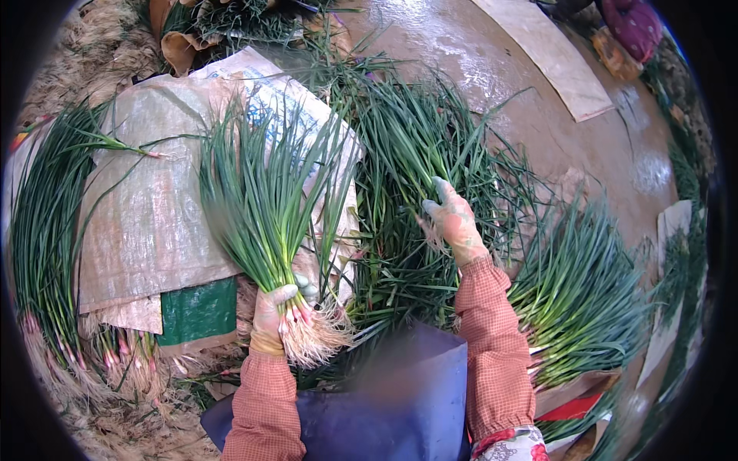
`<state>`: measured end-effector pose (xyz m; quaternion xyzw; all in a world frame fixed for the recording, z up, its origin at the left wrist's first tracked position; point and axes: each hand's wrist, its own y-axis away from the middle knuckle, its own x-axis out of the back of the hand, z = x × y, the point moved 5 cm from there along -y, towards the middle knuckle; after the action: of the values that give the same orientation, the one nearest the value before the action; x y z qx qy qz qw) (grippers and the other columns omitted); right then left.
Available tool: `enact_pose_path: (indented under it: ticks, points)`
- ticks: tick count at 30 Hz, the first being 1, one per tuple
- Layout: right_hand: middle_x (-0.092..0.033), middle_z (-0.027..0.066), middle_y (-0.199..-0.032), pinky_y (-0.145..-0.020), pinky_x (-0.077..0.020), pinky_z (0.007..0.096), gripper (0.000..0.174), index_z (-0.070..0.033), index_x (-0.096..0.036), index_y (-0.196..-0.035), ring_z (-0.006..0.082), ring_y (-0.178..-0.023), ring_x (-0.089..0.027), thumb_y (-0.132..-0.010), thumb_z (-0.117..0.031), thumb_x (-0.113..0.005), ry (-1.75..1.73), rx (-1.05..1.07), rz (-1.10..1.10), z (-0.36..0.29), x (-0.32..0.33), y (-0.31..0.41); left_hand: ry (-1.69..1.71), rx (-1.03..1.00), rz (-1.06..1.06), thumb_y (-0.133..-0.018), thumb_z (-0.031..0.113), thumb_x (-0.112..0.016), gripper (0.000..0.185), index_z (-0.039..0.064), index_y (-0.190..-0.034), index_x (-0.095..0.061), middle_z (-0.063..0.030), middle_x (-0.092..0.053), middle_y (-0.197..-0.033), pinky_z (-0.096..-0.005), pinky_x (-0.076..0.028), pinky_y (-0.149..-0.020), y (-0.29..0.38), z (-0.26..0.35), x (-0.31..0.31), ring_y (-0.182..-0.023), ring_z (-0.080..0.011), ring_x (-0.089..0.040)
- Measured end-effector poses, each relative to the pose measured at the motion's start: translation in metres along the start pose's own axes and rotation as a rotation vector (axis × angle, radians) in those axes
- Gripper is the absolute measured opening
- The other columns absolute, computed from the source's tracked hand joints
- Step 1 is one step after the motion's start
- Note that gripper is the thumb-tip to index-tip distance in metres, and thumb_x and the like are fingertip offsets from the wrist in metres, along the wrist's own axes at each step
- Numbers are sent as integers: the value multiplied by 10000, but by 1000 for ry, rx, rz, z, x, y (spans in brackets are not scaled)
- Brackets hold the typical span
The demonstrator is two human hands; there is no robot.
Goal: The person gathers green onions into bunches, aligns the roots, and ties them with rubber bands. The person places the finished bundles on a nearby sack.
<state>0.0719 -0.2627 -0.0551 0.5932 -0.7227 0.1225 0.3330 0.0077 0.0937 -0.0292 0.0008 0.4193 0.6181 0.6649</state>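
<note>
My left hand [275, 316], in a pale coated glove, is closed around a thick bunch of scallion-like plants [270, 230]. Their leaves fan upward, while pinkish bulb ends and stringy roots [314, 340] hang below the fist. My right hand [458, 222], also gloved, is over a heap of loose green leaves [398, 230]. Pale stalks [433, 164] run into its fingers, and a small tuft of roots [431, 233] shows on its other side. How many stalks it grips is hidden.
Woven plastic sacks [155, 201] cover plants at left; a single plant [135, 147] lies on top. More plants [46, 242] lie at far left, and a big bundle [588, 288] at right. A blue apron [369, 409] spans my lap. Wet floor [576, 155] stretches beyond.
</note>
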Motion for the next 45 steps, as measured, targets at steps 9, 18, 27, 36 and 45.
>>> enact_pose_path:
  ticks: [9,18,27,36,45]
  points:
    - [-669,187,-1027,-797,-519,420,515,-60,-559,-1192,319,-947,-652,-875,-464,-601,-246,45,-484,-53,-118,76,-41,-100,14,-745,54,-647,256,-56,-974,-609,-141,-666,-847,-391,-615,-618,20,30,9,-769,-278,-693]
    - [-695,120,-944,-744,-508,323,386,-42,-634,-1130,187,-826,-660,-838,-290,-687,-530,-100,-538,-10,-227,62,-165,-104,-9,-759,75,-603,246,-71,-957,-596,-174,-656,-830,-373,-615,-565,24,36,-6,-725,-273,-684]
    - [-696,158,-820,-696,-538,409,381,-60,-637,-938,349,-745,-680,-842,-429,-644,291,-9,-12,-31,-65,27,-71,-146,-115,-770,72,-617,258,-49,-995,-580,-143,-641,-857,-394,-595,-641,12,31,-22,-775,-275,-665]
    - [-670,101,-867,-699,-503,333,75,-90,-633,-943,228,-779,-626,-903,-144,-599,-169,112,406,29,-15,41,69,-173,-83,-798,80,-593,238,-54,-994,-579,-193,-653,-810,-409,-602,-560,-1,10,-62,-632,-301,-669]
    - [-685,153,-1021,-885,-485,385,432,-108,-697,-1033,310,-1000,-639,-820,-478,-630,4,-392,-181,155,-32,16,94,-63,-184,-825,94,-599,242,-41,-1025,-584,-198,-665,-823,-447,-604,-558,-12,-8,-58,-610,-330,-673]
